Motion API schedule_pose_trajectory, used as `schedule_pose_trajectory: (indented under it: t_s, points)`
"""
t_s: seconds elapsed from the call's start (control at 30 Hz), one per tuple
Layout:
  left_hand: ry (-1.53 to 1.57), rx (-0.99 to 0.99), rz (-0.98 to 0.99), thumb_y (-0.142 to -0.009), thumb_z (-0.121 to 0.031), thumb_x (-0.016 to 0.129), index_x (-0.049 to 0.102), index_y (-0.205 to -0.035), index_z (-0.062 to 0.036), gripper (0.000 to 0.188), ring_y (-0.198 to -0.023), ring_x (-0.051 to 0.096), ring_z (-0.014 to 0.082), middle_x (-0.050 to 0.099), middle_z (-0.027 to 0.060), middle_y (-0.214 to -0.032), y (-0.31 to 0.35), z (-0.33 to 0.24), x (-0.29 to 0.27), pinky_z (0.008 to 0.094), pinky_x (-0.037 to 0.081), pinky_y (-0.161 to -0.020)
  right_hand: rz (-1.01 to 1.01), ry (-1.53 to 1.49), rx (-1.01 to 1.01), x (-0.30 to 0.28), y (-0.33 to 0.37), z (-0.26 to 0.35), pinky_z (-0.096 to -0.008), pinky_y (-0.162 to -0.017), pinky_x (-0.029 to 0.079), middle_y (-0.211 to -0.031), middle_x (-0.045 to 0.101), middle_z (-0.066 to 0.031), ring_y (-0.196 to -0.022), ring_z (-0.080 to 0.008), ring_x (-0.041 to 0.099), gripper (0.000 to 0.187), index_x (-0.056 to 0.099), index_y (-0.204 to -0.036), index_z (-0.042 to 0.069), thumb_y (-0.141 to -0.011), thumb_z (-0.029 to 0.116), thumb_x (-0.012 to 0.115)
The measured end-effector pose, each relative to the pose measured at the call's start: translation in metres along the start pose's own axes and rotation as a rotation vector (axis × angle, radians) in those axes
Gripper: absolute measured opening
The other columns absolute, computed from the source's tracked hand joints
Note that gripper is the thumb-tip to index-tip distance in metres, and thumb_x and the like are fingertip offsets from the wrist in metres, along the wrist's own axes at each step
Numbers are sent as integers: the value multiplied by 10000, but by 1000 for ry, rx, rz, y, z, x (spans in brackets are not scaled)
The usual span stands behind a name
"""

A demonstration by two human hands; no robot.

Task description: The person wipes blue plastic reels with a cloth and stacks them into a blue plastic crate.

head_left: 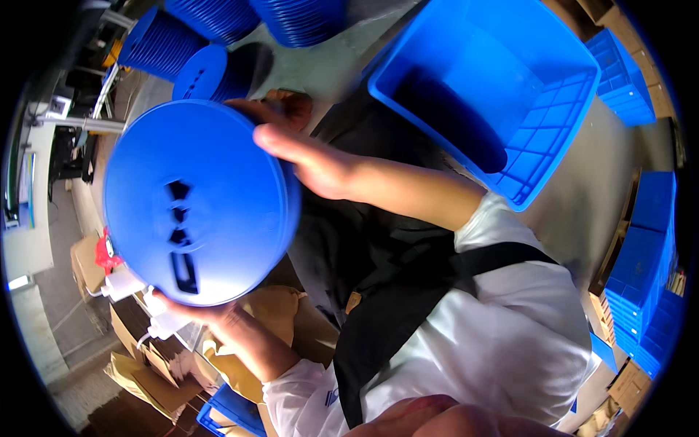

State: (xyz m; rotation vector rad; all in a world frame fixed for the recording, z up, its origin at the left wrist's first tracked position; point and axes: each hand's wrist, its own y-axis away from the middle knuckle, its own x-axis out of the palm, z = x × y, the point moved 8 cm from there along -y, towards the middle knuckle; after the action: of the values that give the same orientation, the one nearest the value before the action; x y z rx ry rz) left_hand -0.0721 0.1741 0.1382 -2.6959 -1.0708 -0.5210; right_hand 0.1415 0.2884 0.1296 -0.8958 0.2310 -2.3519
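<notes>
Both my hands hold up a large round blue plastic disc (226, 167), its flat face showing a column of dark cut-outs and a rounded slot. Its edge at the right looks thick, but blur hides whether it is one piece or several discs together. My left hand (193, 309) grips the lower rim, with most of its fingers out of sight behind it. At the upper right rim, my right hand (309, 156) has its thumb on the edge and is closed around it. Just beyond stands a stack of similar blue discs (200, 76) with matching cut-outs.
A big blue plastic bin (550, 116) stands at upper right, with a dark shadow inside. More ribbed blue stacks (302, 18) stand at the far side. White bottles (164, 324) and opened cardboard (153, 382) lie lower left. Blue crates (641, 269) are piled along the right.
</notes>
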Motion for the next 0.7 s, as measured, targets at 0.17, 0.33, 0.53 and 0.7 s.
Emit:
schedule_pose_trajectory:
  t_s: [0.17,0.33,0.53,0.7]
  points:
    - [-50,-412,264,-790,-679,500,364,-1380,-79,853,-1170,473,316,457,123,-1320,54,122,53,480,404,-984,-318,196,-16,-86,122,58,-406,-1122,127,-1480,175,-170,-1386,-277,158,831,125,-1462,85,-883,557,489]
    - [-65,-780,582,-813,-696,448,314,-1410,-61,882,-1233,434,321,415,153,-1377,98,224,10,458,382,-1013,-581,388,196,-107,239,19,-500,-1114,26,-1517,-49,-213,-1411,-354,-89,1001,105,-1471,92,-785,674,543]
    - [100,-855,678,-789,-615,550,223,-1450,-80,911,-1250,421,319,403,149,-1383,110,233,-16,459,367,-1030,-290,614,223,-89,264,-9,-586,-1085,3,-1504,-130,-242,-1367,-450,-185,1196,91,-1480,106,-630,714,673]
    - [134,-823,633,-763,-602,607,145,-1473,-109,980,-1247,426,301,380,142,-1394,115,214,-21,457,364,-1040,-170,335,341,-145,253,16,-451,-1063,236,-1465,235,-154,-1356,-281,196,745,381,-1348,67,-797,497,638]
